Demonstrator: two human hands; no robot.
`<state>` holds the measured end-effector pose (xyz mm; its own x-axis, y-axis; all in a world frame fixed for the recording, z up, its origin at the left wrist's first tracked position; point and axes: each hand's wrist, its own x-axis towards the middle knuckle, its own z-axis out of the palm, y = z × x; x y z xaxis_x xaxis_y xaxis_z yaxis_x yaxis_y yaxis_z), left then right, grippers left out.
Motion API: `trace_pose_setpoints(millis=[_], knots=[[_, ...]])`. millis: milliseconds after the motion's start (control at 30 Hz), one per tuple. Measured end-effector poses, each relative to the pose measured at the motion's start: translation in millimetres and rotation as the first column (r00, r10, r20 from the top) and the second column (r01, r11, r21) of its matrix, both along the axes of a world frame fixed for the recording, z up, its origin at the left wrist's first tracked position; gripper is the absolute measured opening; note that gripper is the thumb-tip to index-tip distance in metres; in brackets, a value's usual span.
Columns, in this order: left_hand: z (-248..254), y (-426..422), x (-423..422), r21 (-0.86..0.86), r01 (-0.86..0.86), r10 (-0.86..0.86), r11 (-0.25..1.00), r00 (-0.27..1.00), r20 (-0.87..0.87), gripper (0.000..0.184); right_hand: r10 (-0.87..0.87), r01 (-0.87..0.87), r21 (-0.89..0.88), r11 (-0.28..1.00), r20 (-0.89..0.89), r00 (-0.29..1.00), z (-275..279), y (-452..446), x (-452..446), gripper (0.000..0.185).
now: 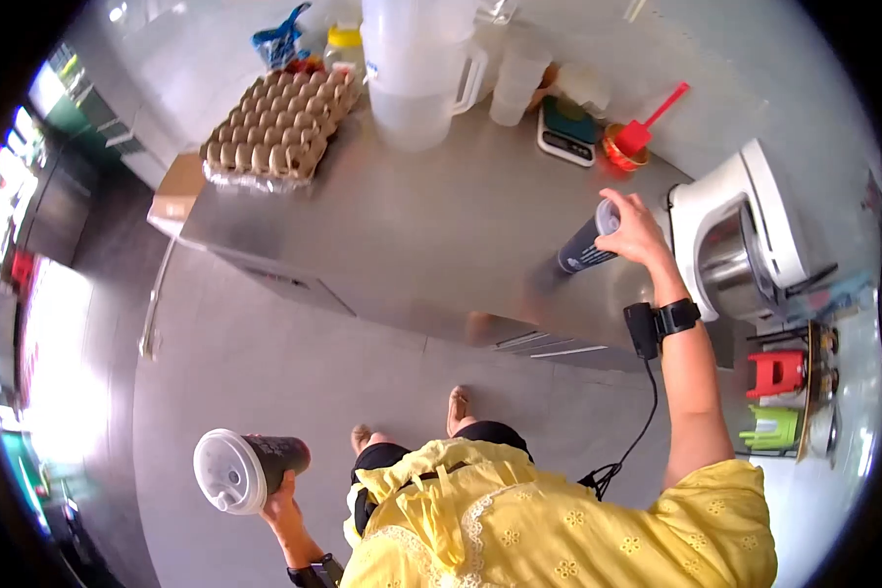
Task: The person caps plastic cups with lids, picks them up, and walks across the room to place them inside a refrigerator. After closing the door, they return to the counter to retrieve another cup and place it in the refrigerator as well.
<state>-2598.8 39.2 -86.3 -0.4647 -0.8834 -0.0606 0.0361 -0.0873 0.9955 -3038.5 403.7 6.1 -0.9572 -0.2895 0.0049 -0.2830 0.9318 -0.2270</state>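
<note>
My left hand (280, 498) is wrapped round a dark cup (282, 454) with a white lid (230, 472), held out over the floor and tilted so the lid faces the camera. On the right, my right hand (633, 230) grips the rim of a dark blue cup (585, 248) with white print. That second cup stands at the right part of the steel counter (412, 235), and its top shows no lid. A black strap with a small device and cable is on my right wrist.
Along the counter's back stand egg trays (284, 122), a large translucent jug (416, 88), stacked clear cups (517, 86), a scale (565, 142) and an orange basket (622, 149). A white mixer (740, 230) is right of my right hand. A cardboard box (177, 191) sits beyond the left end.
</note>
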Motion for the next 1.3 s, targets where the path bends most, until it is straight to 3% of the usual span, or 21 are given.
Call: trace_pose_setpoints(millis=[67, 233, 333, 400, 467, 500, 533, 600, 633, 667, 733, 800, 833, 933, 1067, 1100, 1167, 1200, 1233, 1300], knots=[[5, 30, 7, -0.014, -0.057, 0.057, 0.998, 0.998, 0.002, 0.07, 0.03, -0.029, -0.036, 0.999, 0.008, 1.0, -4, 12, -13, 0.074], [3, 75, 19, -0.125, -0.001, -0.001, 0.992, 1.0, -0.017, 0.073, 0.155, -0.153, -0.058, 0.987, 0.045, 0.987, -8, 20, -22, 0.084], [-6, 99, 27, -0.126, -0.004, -0.006, 0.992, 0.997, -0.076, 0.073, 0.272, -0.279, -0.028, 0.96, -0.146, 0.951, -15, 28, -20, 0.09], [-10, 115, 34, -0.116, -0.004, -0.008, 0.993, 0.994, -0.108, 0.073, 0.377, -0.372, 0.123, 0.92, -0.535, 0.756, 15, 5, 27, 0.072], [-20, 130, 56, -0.119, -0.025, 0.019, 0.993, 0.999, -0.051, 0.074, 0.445, -0.552, -0.179, 0.814, -0.418, 0.792, 12, -18, 89, 0.041], [-25, 142, 69, -0.107, -0.037, 0.034, 0.994, 0.999, -0.031, 0.074, 0.504, -0.51, -0.284, 0.812, -0.098, 0.858, -10, -28, 118, 0.03], [-29, 152, 82, -0.096, -0.052, 0.05, 0.994, 0.999, -0.015, 0.074, 0.532, -0.436, -0.363, 0.823, 0.224, 0.817, -44, -30, 137, 0.02], [-35, 173, 112, -0.069, -0.088, 0.09, 0.994, 0.996, 0.022, 0.073, 0.735, -0.777, 0.029, 0.628, 0.307, 0.605, -142, -14, 147, 0.017], [-37, 183, 127, -0.062, -0.106, 0.109, 0.992, 0.993, 0.044, 0.073, 0.757, -0.796, 0.354, 0.492, 0.278, 0.592, -184, -6, 140, 0.02], [-38, 194, 143, -0.055, -0.126, 0.129, 0.991, 0.989, 0.067, 0.073, 0.787, -0.708, 0.637, 0.306, 0.248, 0.564, -213, -2, 129, 0.023], [-41, 215, 173, -0.05, -0.165, 0.17, 0.985, 0.979, 0.115, 0.073, 0.691, -0.577, 0.795, 0.185, 0.313, 0.652, -262, 18, 123, 0.026], [-38, 230, 195, -0.063, -0.199, 0.206, 0.978, 0.968, 0.146, 0.072, 0.666, -0.52, 0.854, 0.022, 0.375, 0.644, -285, 34, 109, 0.03], [-34, 235, 201, -0.081, -0.215, 0.225, 0.973, 0.962, 0.156, 0.072, 0.701, -0.488, 0.873, -0.003, 0.35, 0.621, -291, 40, 105, 0.03], [-30, 252, 225, -0.118, -0.267, 0.283, 0.957, 0.945, 0.161, 0.071, 0.608, -0.486, 0.858, 0.166, 0.299, 0.735, -290, 28, 112, 0.029], [-36, 266, 241, -0.151, -0.308, 0.325, 0.939, 0.94, 0.102, 0.071, 0.584, -0.526, 0.836, 0.155, 0.353, 0.731, -276, 13, 151, 0.032], [-37, 270, 244, -0.154, -0.313, 0.329, 0.937, 0.94, 0.09, 0.071, 0.582, -0.601, 0.784, 0.157, 0.418, 0.698, -266, 7, 176, 0.03], [-39, 274, 247, -0.154, -0.322, 0.335, 0.934, 0.94, 0.068, 0.072, 0.663, -0.602, 0.799, 0.012, 0.444, 0.603, -253, -5, 235, 0.025], [-40, 278, 248, -0.156, -0.324, 0.336, 0.933, 0.94, 0.058, 0.072, 0.667, -0.716, 0.692, -0.092, 0.577, 0.472, -230, -18, 264, 0.023], [-40, 279, 249, -0.162, -0.326, 0.337, 0.931, 0.94, 0.047, 0.072, 0.748, -0.736, 0.658, -0.16, 0.568, 0.344, -243, -16, 285, 0.023], [-41, 281, 249, -0.178, -0.328, 0.338, 0.928, 0.941, 0.028, 0.072, 0.841, -0.798, 0.564, -0.212, 0.521, 0.144, -216, -39, 330, 0.022]])
